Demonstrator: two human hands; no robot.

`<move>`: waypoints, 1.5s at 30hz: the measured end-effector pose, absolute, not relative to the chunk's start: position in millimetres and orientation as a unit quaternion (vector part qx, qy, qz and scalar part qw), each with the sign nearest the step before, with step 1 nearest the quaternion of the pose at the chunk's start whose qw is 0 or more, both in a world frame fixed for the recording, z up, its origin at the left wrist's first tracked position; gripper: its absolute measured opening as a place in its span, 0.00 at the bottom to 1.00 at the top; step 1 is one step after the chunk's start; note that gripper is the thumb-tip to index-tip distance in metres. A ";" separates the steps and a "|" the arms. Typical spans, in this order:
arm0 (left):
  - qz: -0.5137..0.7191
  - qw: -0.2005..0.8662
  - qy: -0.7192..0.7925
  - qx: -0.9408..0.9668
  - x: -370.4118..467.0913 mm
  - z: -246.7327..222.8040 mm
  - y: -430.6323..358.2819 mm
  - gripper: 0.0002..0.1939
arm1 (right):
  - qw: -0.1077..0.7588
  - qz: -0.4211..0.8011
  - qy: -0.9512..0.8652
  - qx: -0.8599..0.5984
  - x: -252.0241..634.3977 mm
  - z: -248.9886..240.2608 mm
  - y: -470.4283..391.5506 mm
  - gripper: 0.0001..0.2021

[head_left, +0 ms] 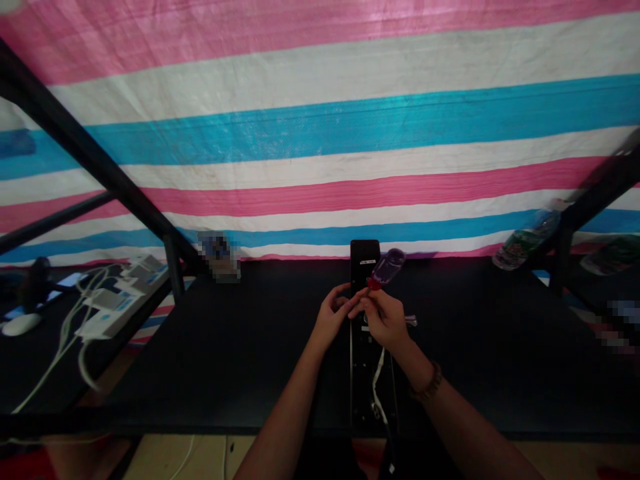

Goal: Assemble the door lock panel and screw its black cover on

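A long black panel point(361, 380) lies lengthwise on the black table, with small screw holes and light labels on it. My right hand point(385, 319) is closed around the shaft of a screwdriver point(388, 267), whose clear purple handle with a red collar points up and to the right. My left hand point(332, 315) rests at the panel's left edge, thumb and fingers drawn together against the right fingertips; what lies between them is too small to make out. From under my right hand a white cable point(379, 390) runs down over the panel. A pale, clear-ended object point(411, 321) sticks out beside that hand.
On the left, a power strip point(110, 310) with plugs and white cords sits beside a white mouse point(21, 325). A green-labelled bottle point(525, 240) leans at the back right. Black metal bars point(95, 157) flank the table, and a striped tarp point(320, 140) hangs behind.
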State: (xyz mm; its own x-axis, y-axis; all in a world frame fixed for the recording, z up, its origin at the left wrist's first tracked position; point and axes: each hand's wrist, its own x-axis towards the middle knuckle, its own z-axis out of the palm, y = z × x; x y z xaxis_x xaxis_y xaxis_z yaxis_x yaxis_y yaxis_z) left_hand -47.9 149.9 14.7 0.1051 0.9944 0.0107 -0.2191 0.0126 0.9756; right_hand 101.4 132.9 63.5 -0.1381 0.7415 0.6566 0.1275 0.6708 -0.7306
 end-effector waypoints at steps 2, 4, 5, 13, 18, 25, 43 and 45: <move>0.527 0.575 0.417 0.466 -48.2 12.9 150.3 0.30 | 0.576 0.289 -0.698 -0.313 100.1 61.8 133.4 0.07; 0.528 0.573 0.419 0.466 -48.8 9.8 151.1 0.30 | 0.572 0.314 -0.687 -0.319 98.7 59.2 133.7 0.07; 0.528 0.573 0.419 0.466 -49.1 8.2 151.4 0.31 | 0.571 0.322 -0.683 -0.322 98.2 57.9 133.9 0.07; 0.525 0.578 0.416 0.465 -48.2 9.9 150.6 0.31 | 0.588 0.269 -0.704 -0.294 100.5 60.6 133.1 0.08; 0.522 0.580 0.411 0.471 -49.4 8.6 151.0 0.29 | 0.594 0.276 -0.681 -0.328 99.7 60.3 134.1 0.07; 0.515 0.579 0.421 0.472 -50.8 7.6 151.9 0.31 | 0.609 0.298 -0.644 -0.353 98.9 54.7 136.0 0.07; 0.515 0.577 0.420 0.475 -51.4 6.5 152.8 0.31 | 0.593 0.336 -0.644 -0.349 99.2 51.3 137.7 0.07; 0.514 0.579 0.417 0.476 -51.7 6.8 152.3 0.31 | 0.586 0.317 -0.660 -0.348 101.0 51.6 136.5 0.07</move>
State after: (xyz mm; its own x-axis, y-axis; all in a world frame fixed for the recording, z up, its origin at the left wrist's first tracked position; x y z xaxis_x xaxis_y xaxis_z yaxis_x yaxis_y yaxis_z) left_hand -51.7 152.3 6.8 0.1236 0.9923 0.0074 -0.1991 0.0175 0.9798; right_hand 101.0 136.5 51.6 -0.0718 0.8302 0.5528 0.0879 0.5573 -0.8256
